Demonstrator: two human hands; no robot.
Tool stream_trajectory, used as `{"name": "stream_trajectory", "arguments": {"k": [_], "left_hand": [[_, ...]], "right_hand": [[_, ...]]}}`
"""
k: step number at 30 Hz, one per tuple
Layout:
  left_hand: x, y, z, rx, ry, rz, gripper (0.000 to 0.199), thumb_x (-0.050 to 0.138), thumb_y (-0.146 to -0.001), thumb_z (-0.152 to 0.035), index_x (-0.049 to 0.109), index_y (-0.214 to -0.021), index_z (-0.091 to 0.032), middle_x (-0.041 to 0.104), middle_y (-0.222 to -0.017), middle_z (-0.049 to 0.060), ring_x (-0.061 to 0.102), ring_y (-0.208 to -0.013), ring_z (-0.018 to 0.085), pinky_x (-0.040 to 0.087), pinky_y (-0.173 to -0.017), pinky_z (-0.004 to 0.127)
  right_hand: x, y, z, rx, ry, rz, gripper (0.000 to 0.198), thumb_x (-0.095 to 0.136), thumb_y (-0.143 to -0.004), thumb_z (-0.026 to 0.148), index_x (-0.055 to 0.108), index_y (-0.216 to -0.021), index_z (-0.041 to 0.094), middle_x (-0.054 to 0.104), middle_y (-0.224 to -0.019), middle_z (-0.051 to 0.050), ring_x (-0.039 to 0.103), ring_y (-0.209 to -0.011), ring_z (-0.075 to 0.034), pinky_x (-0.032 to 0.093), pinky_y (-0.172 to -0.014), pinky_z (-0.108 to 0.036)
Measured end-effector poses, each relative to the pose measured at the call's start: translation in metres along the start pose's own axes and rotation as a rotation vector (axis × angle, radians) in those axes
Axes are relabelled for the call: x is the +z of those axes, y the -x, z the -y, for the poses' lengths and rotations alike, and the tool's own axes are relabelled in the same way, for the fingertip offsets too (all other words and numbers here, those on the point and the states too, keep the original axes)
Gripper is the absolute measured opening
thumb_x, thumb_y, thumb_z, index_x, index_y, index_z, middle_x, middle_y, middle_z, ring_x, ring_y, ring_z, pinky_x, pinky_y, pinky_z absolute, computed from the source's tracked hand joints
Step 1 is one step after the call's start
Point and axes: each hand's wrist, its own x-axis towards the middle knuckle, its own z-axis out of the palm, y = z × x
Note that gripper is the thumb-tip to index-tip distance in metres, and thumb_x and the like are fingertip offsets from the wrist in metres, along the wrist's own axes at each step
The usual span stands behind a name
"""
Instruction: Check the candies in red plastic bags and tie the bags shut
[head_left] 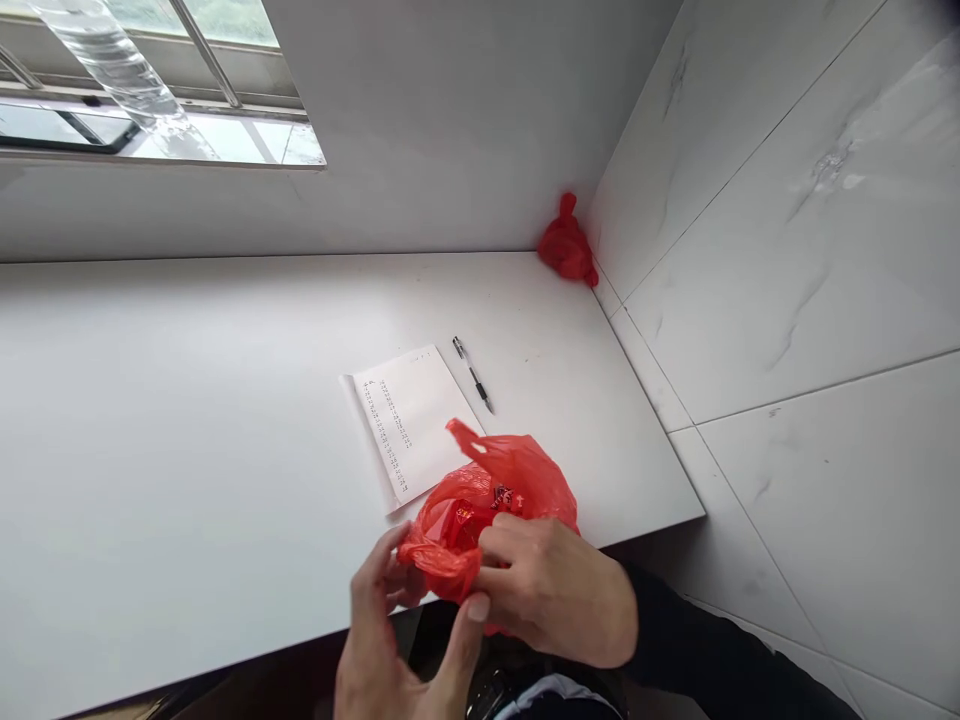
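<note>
A red plastic bag (534, 467), its mouth open, is between my hands at the front edge of the white table. Red wrapped things with printing (466, 517) show inside, too covered to make out. My left hand (405, 620) holds the bag's near left rim, with the thumb in front and the fingers behind. On the other side, the curled fingers of my right hand (544, 585) grip the rim near its middle; their tips are partly hidden. Just beyond the bag lies a notepad (420, 420) with handwriting, and a pen (472, 374) rests to its right.
A second red plastic bag (566, 245), knotted, sits in the far right corner of the white table (187, 430). Marble-patterned tiles (787, 240) cover the right wall. At the upper left, a clear bottle (124, 75) appears in front of the barred window (247, 70).
</note>
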Motion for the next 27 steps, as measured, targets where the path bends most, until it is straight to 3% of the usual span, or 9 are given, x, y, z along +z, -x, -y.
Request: {"name": "stream_trajectory", "arguments": {"k": [4,7,9,12,14,16,20,24,27], "left_hand": [[0.002,-0.008,0.011,-0.054,0.138,-0.034,0.043,0.07,-0.082,-0.063,0.062,-0.105,-0.027,0.07,-0.104,0.003,0.068,-0.092,0.023,0.056,-0.074,0.029],[-0.007,-0.015,0.019,-0.135,0.362,-0.042,0.038,0.074,-0.082,-0.058,0.061,-0.096,-0.025,0.069,-0.096,0.001,0.067,-0.082,0.019,0.058,-0.07,0.026],[-0.011,-0.018,0.02,-0.217,0.569,0.051,0.033,0.075,-0.083,-0.053,0.062,-0.096,-0.026,0.067,-0.098,0.001,0.066,-0.081,0.018,0.059,-0.068,0.026],[-0.012,-0.02,0.019,-0.311,0.756,0.094,0.03,0.081,-0.077,-0.047,0.069,-0.094,-0.026,0.065,-0.103,0.002,0.067,-0.083,0.019,0.063,-0.072,0.03],[-0.012,-0.02,0.022,-0.346,0.785,0.08,0.03,0.083,-0.073,-0.046,0.074,-0.093,-0.026,0.066,-0.105,0.002,0.068,-0.084,0.02,0.064,-0.075,0.032],[-0.012,-0.019,0.028,-0.38,0.815,0.109,0.029,0.08,-0.075,-0.049,0.076,-0.094,-0.027,0.068,-0.11,0.003,0.07,-0.085,0.023,0.065,-0.077,0.036],[-0.013,-0.015,0.034,-0.389,0.852,0.153,0.033,0.072,-0.08,-0.057,0.077,-0.097,-0.029,0.07,-0.113,0.005,0.072,-0.087,0.028,0.065,-0.076,0.04],[-0.014,-0.012,0.024,-0.292,0.824,0.179,0.029,0.069,-0.084,-0.055,0.074,-0.097,-0.029,0.066,-0.106,0.005,0.071,-0.087,0.027,0.065,-0.073,0.038],[-0.017,-0.013,0.018,-0.225,0.812,0.163,0.032,0.068,-0.083,-0.056,0.075,-0.097,-0.028,0.062,-0.117,0.006,0.071,-0.093,0.029,0.066,-0.072,0.037]], "right_hand": [[-0.004,0.004,0.005,0.014,-0.032,0.046,0.021,0.057,-0.099,0.021,0.065,-0.119,0.024,0.066,-0.095,-0.002,0.056,-0.076,-0.018,0.039,-0.054,-0.031],[-0.01,0.011,0.0,0.168,-0.162,-0.025,0.023,0.044,-0.106,0.022,0.062,-0.121,0.023,0.068,-0.095,-0.003,0.063,-0.08,-0.018,0.047,-0.061,-0.03],[-0.013,0.017,-0.006,0.301,-0.191,-0.051,0.025,0.036,-0.109,0.023,0.06,-0.115,0.023,0.069,-0.086,-0.003,0.065,-0.07,-0.017,0.046,-0.055,-0.031],[-0.008,0.023,-0.013,0.387,-0.052,0.068,0.03,0.033,-0.107,0.022,0.059,-0.093,0.023,0.061,-0.062,0.0,0.052,-0.044,-0.016,0.034,-0.042,-0.033],[-0.001,0.024,-0.017,0.376,0.041,0.145,0.023,0.042,-0.104,0.024,0.061,-0.091,0.022,0.063,-0.061,-0.001,0.054,-0.044,-0.018,0.034,-0.042,-0.034],[0.009,0.022,-0.02,0.369,0.048,0.161,0.013,0.056,-0.098,0.027,0.063,-0.104,0.018,0.071,-0.076,-0.005,0.066,-0.057,-0.022,0.043,-0.048,-0.035],[0.026,0.012,-0.027,0.398,-0.004,0.126,0.027,0.069,-0.09,0.034,0.062,-0.11,0.018,0.074,-0.092,-0.008,0.073,-0.08,-0.027,0.052,-0.063,-0.035],[0.033,-0.001,-0.033,0.462,0.037,0.072,0.014,0.061,-0.096,0.032,0.062,-0.1,0.019,0.073,-0.085,-0.008,0.072,-0.075,-0.028,0.049,-0.06,-0.036],[0.029,-0.007,-0.033,0.525,0.052,0.028,0.016,0.055,-0.099,0.032,0.062,-0.102,0.018,0.072,-0.078,-0.008,0.07,-0.067,-0.026,0.044,-0.054,-0.035]]}}
